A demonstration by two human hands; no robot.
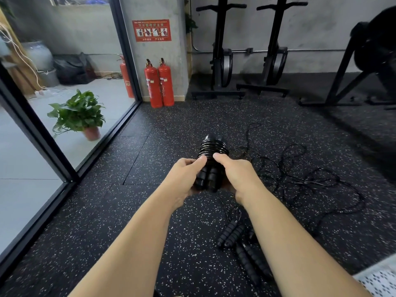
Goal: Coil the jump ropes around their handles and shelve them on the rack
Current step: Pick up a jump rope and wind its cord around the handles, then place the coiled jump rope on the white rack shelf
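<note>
**Coiled jump rope** (212,153), held out in front of the person above the speckled floor (128,211). The left hand (186,174) and right hand (237,174) each close their grip on the paired handles from opposite sides. The fingers are curled beneath and the thumbs press against the lowest turns of cord, most likely to pin the coil so that it cannot slacken or slide off the handle ends. Winding looks complete or nearly so; whether a free end is left cannot be told. Right of the coiled jump rope, loose ropes (300,179) lie tangled on the floor, and below it spare handle pairs (230,233) lie nearer the person, not yet wound. Beyond it and to its left stand two fire extinguishers (159,84). The rack cannot be identified with certainty.
</note>
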